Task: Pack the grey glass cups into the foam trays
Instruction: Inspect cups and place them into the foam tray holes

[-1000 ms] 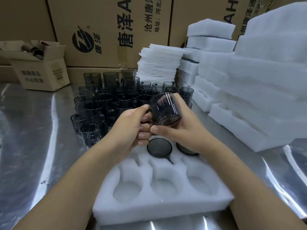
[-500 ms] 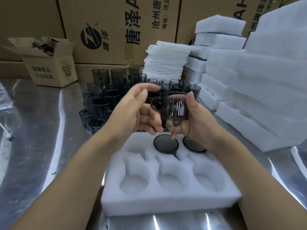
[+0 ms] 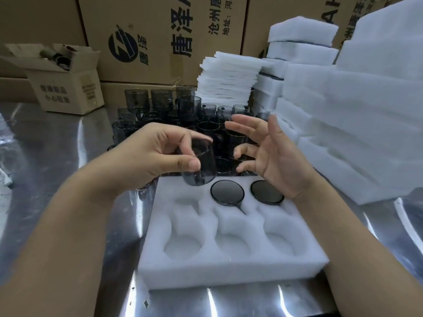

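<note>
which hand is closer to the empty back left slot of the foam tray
Left. The left hand holds a grey cup just above the empty back-left slot of the foam tray. The right hand is open, over the tray's back right.

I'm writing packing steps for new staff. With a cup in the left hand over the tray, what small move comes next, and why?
Probably lower the grey cup in the left hand into the back-left pocket of the foam tray. It hangs just above that empty pocket, the two beside it already hold cups, and the right hand is open.
</note>
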